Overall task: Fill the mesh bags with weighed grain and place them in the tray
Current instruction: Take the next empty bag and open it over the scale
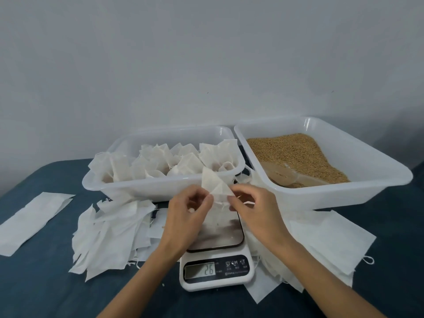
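Dark blue table (46,283): left white tray (142,189) holds filled mesh bags (160,164), right tray (344,193) holds loose grain (296,154) with a clear scoop (284,176) in it; flat empty bags (114,235) piled left of the kitchen scale (216,269), more (332,242) on the right. Scale display reads "26"; button labels too small to read. Left hand (190,214) and right hand (254,210) both pinch the neck of one mesh bag (216,191) standing on the scale platform, wrists partly blocking it.
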Tool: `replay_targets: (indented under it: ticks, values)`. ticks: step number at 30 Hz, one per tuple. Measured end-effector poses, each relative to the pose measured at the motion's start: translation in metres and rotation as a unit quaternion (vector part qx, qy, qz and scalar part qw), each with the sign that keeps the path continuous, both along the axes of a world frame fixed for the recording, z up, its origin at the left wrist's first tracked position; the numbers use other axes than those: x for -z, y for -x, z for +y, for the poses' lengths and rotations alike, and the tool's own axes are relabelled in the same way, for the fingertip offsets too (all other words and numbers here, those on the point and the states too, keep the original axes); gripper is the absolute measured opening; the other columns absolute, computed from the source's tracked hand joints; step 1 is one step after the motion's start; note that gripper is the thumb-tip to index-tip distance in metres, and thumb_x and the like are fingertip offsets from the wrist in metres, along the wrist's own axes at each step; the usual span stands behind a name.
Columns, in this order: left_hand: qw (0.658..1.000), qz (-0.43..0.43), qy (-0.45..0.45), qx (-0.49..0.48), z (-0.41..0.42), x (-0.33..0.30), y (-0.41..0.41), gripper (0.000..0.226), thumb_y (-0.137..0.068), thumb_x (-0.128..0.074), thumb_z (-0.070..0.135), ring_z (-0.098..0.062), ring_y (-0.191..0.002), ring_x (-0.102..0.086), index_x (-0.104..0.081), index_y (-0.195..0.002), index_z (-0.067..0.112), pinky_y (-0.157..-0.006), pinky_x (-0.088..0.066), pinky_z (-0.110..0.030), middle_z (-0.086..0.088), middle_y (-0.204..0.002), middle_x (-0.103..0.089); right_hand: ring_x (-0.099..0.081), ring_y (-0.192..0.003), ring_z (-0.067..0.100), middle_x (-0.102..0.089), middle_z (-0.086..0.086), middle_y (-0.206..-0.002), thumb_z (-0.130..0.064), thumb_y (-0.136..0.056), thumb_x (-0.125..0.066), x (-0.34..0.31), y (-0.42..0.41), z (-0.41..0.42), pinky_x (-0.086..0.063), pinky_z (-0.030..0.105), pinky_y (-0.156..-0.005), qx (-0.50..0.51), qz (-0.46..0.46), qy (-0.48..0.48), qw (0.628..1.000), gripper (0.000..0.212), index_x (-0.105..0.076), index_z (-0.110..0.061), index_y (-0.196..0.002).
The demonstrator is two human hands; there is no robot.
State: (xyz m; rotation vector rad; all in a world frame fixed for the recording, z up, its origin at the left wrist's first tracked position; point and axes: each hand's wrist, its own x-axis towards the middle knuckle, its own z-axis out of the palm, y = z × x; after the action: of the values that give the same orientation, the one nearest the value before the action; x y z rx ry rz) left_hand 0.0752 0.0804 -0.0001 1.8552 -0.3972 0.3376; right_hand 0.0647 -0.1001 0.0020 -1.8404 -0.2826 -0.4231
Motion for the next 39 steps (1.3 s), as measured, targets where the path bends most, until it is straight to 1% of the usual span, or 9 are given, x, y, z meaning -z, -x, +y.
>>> replay_targets:
  ticks: [3,5,8,12,17,21,26,33,39]
  values:
    - [0.996,-0.055,-0.048,-0.054,0.002,-0.002,0.006,0.014,-0.086,-0.069,0.026,-0.008,-0.106,-0.059,-0.065,-0.073,0.029,-0.089,-0.044,-0.019,0.015,-0.108,-0.06,-0.073,-0.074,0.012,-0.072,-0.007,-0.08,-0.013,-0.091,-0.073,0.003,0.004,0.003,-0.061,0.036,-0.07,0.025,-0.036,0.024,0.999,0.02,-0.058,-0.026,-0.095]
    - [0.996,-0.054,-0.055,-0.037,0.002,-0.004,0.008,0.014,-0.083,-0.069,0.023,-0.009,-0.124,-0.056,-0.064,-0.07,0.028,-0.104,-0.045,-0.03,0.02,-0.125,-0.06,-0.073,-0.073,0.012,-0.071,-0.005,-0.078,-0.008,-0.094,-0.069,0.003,0.006,0.005,-0.061,0.037,-0.066,0.015,-0.06,0.033,0.998,0.025,-0.051,-0.024,-0.091]
    - [0.998,-0.039,-0.049,-0.02,0.006,-0.004,0.007,0.019,-0.079,-0.068,0.02,-0.013,-0.127,-0.058,-0.06,-0.064,0.027,-0.111,-0.044,-0.05,0.021,-0.134,-0.061,-0.073,-0.074,0.009,-0.068,-0.009,-0.08,-0.004,-0.096,-0.064,0.005,0.004,0.005,-0.06,0.036,-0.066,-0.008,-0.096,0.087,0.992,0.022,-0.057,-0.024,-0.09]
    - [0.998,-0.041,-0.055,-0.011,0.011,0.001,0.008,0.02,-0.081,-0.067,0.022,-0.004,-0.145,-0.041,-0.062,-0.062,0.023,-0.12,-0.035,-0.048,0.023,-0.146,-0.056,-0.072,-0.077,0.009,-0.071,-0.013,-0.085,0.001,-0.095,-0.063,0.009,0.006,0.008,-0.06,0.034,-0.07,-0.019,-0.114,0.109,0.987,0.022,-0.07,-0.02,-0.09]
    - [0.999,-0.029,-0.006,-0.042,0.014,0.0,0.0,0.027,-0.099,-0.07,0.019,-0.008,-0.129,-0.059,-0.071,-0.073,0.012,-0.107,-0.048,-0.043,0.014,-0.139,-0.061,-0.071,-0.073,0.022,-0.069,0.002,-0.078,0.008,-0.092,-0.061,0.001,0.005,0.003,-0.058,0.033,-0.07,-0.056,-0.033,-0.034,0.997,0.026,-0.066,-0.014,-0.078]
    - [0.999,-0.013,0.03,-0.034,0.012,0.003,-0.001,0.018,-0.097,-0.072,0.013,-0.014,-0.1,-0.069,-0.073,-0.08,0.016,-0.087,-0.054,-0.029,0.014,-0.116,-0.067,-0.073,-0.084,0.018,-0.077,0.001,-0.093,0.007,-0.096,-0.058,-0.006,0.007,0.0,-0.057,0.022,-0.072,-0.096,0.009,-0.079,0.992,0.027,-0.079,-0.009,-0.097]
    - [0.98,0.111,0.159,0.038,0.014,0.009,-0.007,0.015,-0.091,-0.073,-0.004,-0.018,-0.087,-0.068,-0.075,-0.091,0.011,-0.081,-0.055,-0.027,-0.004,-0.093,-0.074,-0.071,-0.078,0.014,-0.075,0.004,-0.088,0.009,-0.095,-0.055,-0.007,0.004,-0.002,-0.055,0.02,-0.069,-0.091,0.039,-0.111,0.989,0.027,-0.077,-0.006,-0.092]
    - [0.978,0.093,0.18,0.058,0.018,0.01,-0.01,0.037,-0.089,-0.071,-0.011,-0.015,-0.089,-0.07,-0.08,-0.093,0.024,-0.084,-0.057,-0.024,-0.005,-0.094,-0.077,-0.069,-0.076,0.011,-0.075,-0.013,-0.095,-0.045,-0.086,-0.076,0.0,0.002,-0.002,-0.057,0.023,-0.072,0.012,0.023,0.002,1.0,0.016,-0.077,-0.03,-0.091]
    - [0.976,0.094,0.187,0.052,0.019,0.013,-0.013,0.032,-0.088,-0.074,-0.009,-0.016,-0.089,-0.066,-0.08,-0.094,0.022,-0.084,-0.056,-0.024,-0.007,-0.091,-0.072,-0.061,-0.072,0.011,-0.062,-0.01,-0.102,-0.018,-0.088,-0.077,0.003,-0.001,-0.002,-0.047,0.013,-0.072,0.089,-0.072,0.067,0.991,0.01,-0.071,-0.021,-0.081]
